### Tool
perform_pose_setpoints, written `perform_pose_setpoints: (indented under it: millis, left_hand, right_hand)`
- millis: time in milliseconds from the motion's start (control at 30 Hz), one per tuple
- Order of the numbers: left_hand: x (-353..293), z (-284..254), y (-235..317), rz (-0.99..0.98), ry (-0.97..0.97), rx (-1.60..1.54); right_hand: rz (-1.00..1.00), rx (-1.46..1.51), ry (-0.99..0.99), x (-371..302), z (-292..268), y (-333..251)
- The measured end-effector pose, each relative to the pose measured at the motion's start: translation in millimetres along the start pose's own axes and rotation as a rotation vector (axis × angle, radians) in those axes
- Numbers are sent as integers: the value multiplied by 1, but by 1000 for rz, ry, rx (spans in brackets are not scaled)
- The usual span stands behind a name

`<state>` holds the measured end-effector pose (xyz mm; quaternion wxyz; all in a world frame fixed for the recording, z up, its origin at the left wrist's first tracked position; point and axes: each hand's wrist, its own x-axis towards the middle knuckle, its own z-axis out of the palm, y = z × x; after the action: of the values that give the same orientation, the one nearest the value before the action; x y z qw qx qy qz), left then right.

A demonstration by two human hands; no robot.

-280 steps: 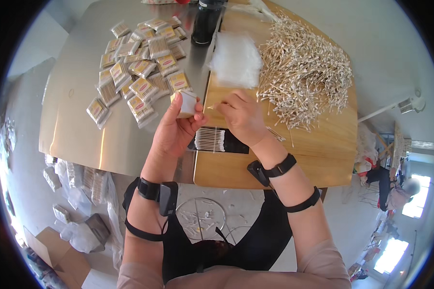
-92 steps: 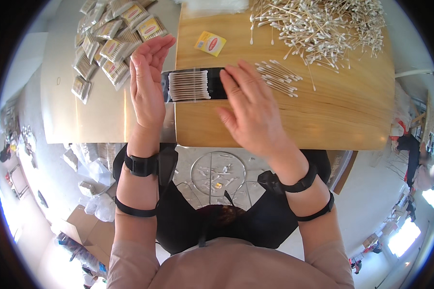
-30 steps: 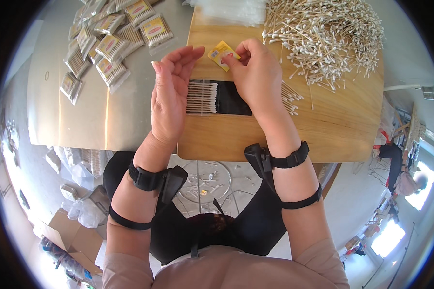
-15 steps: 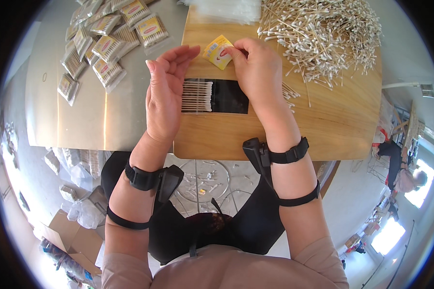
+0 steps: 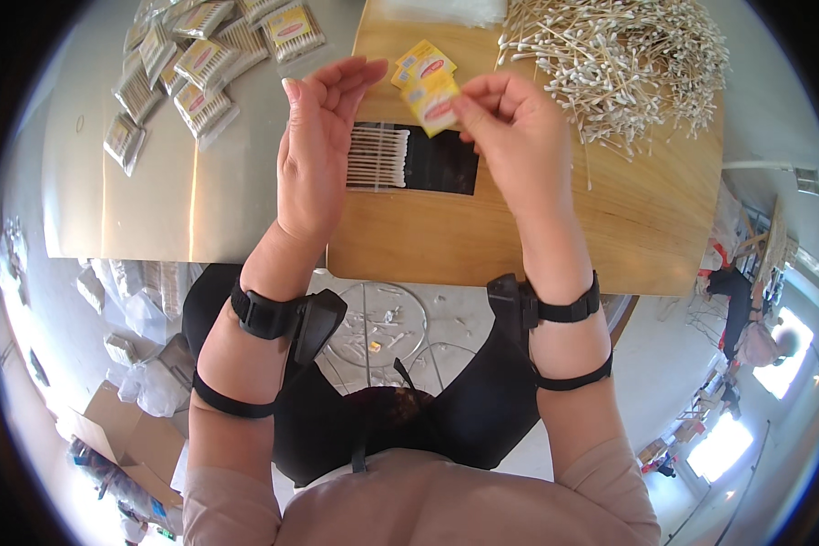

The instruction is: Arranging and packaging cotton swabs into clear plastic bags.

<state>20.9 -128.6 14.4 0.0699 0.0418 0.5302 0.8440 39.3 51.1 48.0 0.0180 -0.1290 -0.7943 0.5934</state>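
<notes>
Between the thumb and fingers of my right hand point(image 5: 511, 118) is a yellow label card point(image 5: 434, 103), slightly blurred and raised above the table. Other yellow label cards point(image 5: 425, 56) lie on the wood just behind it. My left hand point(image 5: 323, 146) is upright on its edge with fingers extended, beside a row of cotton swabs point(image 5: 379, 156). The swabs lie side by side in a clear bag over a black strip point(image 5: 441, 164); my left hand hides their left ends. Whether that hand touches the bag, I cannot tell.
Packed bags of cotton swabs point(image 5: 211, 68) are piled on the metal tabletop point(image 5: 155, 205) at left. A big heap of loose cotton swabs point(image 5: 623, 64) covers the back right of the wooden table point(image 5: 409, 237). Clear plastic bags point(image 5: 446, 9) lie at the back edge. An open cardboard box point(image 5: 132, 432) stands lower left.
My right hand has lifted one yellow label card off the others and brought it nearer, above the black strip. My left hand stays beside the swabs. The whole view has shifted a little.
</notes>
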Motion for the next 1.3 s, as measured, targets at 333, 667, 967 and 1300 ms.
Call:
perform_pose_setpoints:
  millis: [333,667,967,1300]
  left_hand:
    - [0,5,2,-1,36,20]
    - [0,4,1,11,30,18]
    - [0,3,2,-4,40,-11]
    - [0,5,4,-36,54,-29]
  right_hand:
    - [-2,-150,-75,-33,12,4]
    - [-83,-162,-127,-33,19,2]
    - [-265,-354,-163,-30,32,2]
    - [-353,-425,-119,-25,47,4]
